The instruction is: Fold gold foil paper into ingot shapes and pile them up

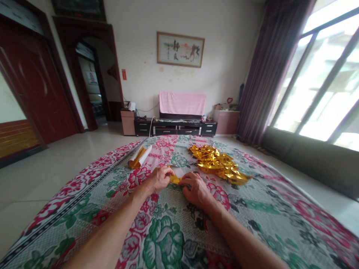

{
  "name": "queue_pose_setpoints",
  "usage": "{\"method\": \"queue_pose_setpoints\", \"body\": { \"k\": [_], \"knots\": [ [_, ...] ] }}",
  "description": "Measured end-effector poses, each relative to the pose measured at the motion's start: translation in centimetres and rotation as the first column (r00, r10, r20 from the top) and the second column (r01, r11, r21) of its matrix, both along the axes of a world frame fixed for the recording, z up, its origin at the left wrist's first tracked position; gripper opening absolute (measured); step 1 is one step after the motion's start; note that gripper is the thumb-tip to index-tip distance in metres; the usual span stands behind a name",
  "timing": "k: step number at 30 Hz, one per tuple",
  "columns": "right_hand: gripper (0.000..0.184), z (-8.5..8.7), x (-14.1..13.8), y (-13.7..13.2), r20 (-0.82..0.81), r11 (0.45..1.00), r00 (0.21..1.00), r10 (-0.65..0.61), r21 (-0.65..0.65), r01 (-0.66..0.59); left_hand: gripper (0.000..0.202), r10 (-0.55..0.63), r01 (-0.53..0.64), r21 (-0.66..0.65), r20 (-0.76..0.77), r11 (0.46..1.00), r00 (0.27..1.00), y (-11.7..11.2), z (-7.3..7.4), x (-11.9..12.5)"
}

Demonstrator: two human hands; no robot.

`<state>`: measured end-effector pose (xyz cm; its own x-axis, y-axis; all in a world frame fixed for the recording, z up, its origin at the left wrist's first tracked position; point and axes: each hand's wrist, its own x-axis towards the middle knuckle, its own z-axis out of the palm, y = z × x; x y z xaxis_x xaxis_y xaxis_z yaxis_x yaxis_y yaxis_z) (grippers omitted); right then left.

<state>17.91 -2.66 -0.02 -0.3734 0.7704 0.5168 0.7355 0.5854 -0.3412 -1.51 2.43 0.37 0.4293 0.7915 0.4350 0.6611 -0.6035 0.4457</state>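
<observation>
Between my two hands is a small sheet of gold foil paper (pixel 175 179), its white side partly turned up, just above or on the flowered cloth. My left hand (pixel 161 178) pinches the sheet's left edge between thumb and fingers. At the other edge my right hand (pixel 195 188) is closed on the paper, its fingers bent and partly hiding it. A pile of folded shiny gold paper pieces (pixel 218 162) lies to the right, beyond my right hand. Farther off on the left rests a curled roll of gold and white paper (pixel 140 156), apart from my hands.
A round table with a flowered tablecloth (pixel 165 239) fills the foreground. Past its far edge stand a low black cabinet (pixel 177 129) and a television under a pink cloth (pixel 182 102). A window (pixel 322 82) with a purple curtain (pixel 269 67) is on the right, doors on the left.
</observation>
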Motion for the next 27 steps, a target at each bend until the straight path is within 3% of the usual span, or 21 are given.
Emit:
{"method": "queue_pose_setpoints", "body": {
  "k": [4, 5, 11, 16, 22, 27],
  "knots": [
    [0.021, 0.2, -0.2, -0.1, 0.01, 1.0, 1.0, -0.008, 0.015, 0.008, 0.021, 0.208, -0.222, 0.135, 0.108, 0.966, 0.972, 0.7, 0.0, -1.5],
    [0.019, 0.2, -0.2, -0.1, 0.016, 1.0, 1.0, -0.008, 0.016, 0.007, 0.022, 0.209, -0.222, 0.141, 0.101, 0.965, 0.973, 0.9, -0.1, -1.6],
    [0.017, 0.6, -0.2, 0.0, 0.079, 1.0, 0.997, -0.004, 0.003, 0.004, 0.034, -0.002, 0.0, 0.154, 0.014, 0.988, 1.0, 1.8, -1.6, -1.4],
    [0.018, 1.0, -0.1, 0.1, 0.126, 1.0, 0.992, 0.003, -0.002, -0.003, 0.036, -0.074, 0.095, 0.181, -0.117, 0.979, 0.99, 1.8, -1.5, -1.3],
    [0.019, 1.0, 0.8, 0.6, 0.143, 1.0, 0.99, 0.007, -0.005, -0.006, 0.03, -0.071, 0.102, 0.166, -0.183, 0.981, 0.98, 0.8, -0.3, -0.9],
    [0.017, 1.0, 1.3, 0.9, 0.118, 0.999, 0.992, 0.049, 0.004, -0.05, 0.029, -0.068, 0.094, 0.162, -0.162, 0.982, 0.985, 0.5, -0.1, -0.9]
  ]
}}
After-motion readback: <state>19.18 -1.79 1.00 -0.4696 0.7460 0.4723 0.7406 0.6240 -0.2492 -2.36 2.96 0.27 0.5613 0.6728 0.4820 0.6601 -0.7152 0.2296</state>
